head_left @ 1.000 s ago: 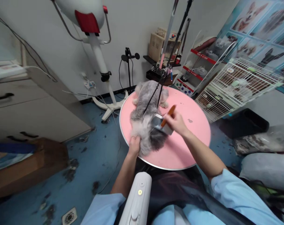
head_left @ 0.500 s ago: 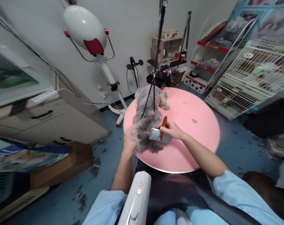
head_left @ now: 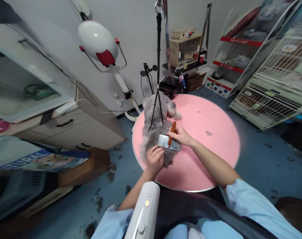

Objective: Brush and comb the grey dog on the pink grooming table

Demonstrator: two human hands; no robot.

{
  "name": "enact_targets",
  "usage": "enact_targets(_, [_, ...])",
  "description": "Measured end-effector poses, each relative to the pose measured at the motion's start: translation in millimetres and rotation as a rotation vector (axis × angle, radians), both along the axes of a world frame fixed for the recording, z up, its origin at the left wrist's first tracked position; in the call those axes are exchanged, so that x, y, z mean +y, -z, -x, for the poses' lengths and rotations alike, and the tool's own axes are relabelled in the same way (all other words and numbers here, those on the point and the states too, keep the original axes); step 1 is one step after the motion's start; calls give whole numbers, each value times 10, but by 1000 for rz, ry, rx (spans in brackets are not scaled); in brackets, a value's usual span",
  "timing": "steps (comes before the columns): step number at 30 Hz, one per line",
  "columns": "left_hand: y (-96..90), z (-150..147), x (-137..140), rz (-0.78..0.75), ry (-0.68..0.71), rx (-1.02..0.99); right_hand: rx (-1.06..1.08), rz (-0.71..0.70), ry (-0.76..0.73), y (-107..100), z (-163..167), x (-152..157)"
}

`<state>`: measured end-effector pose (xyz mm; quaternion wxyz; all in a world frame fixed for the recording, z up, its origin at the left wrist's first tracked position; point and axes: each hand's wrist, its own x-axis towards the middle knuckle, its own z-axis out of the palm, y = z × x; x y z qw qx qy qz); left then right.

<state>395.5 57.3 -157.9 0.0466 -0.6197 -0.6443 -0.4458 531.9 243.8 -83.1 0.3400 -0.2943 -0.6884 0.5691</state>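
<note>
1. Your right hand [head_left: 183, 136] grips the brush [head_left: 172, 132] by its orange-brown handle; the thumb and fingers close around it, though some fingertips are lost behind the handle.
2. The brush lies over the rear part of the grey dog [head_left: 154, 114], its flat metal back facing you. The underside is turned down toward the fur, so you cannot see its bristles or how deep they sit.
3. Your left hand [head_left: 155, 160] rests on the fur just beside the lower left edge of the brush, fingers bent and close together. You cannot tell whether they pinch any hair, and it is unclear whether they touch the metal.
4. The dog is on the round pink table [head_left: 205, 149], near its left side. Its head is hard to make out beyond the back, and the fur at its left edge is blurred.
5. A black strap [head_left: 158, 49] comes down to two thinner cords over the dog's back; where they pass beneath the body is hidden.
6. A pale device [head_left: 147, 209] covers part of your left forearm and is cut off below.
7. The wire cage [head_left: 272, 103] runs out of view at the right.
</note>
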Motion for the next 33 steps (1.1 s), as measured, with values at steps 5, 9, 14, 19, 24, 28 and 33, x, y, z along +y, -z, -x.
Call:
enact_targets(5, [75,-100,-139,37,-85,-82,28,-88,59,-118,130,25])
enact_targets(9, [82,-206,-199,44,-120,-71,-47,-142,-173,-256,217,38])
enact_targets(14, [37,-313,-178,-192,-108,73,-50,-208,-172,-398,276,37])
enact_targets(19, [-27,-379,-127,-275,-125,109,-59,-280,-129,-435,342,8])
enact_targets(24, [-63,-392,-122,-268,-110,118,-178,-352,-400,-472,387,-54])
enact_targets(28, [-53,-379,-136,-267,-90,102,-127,-378,-99,-492,371,-81])
enact_targets(33, [-10,-302,-150,-259,-83,52,-183,-297,-273,-387,266,-120])
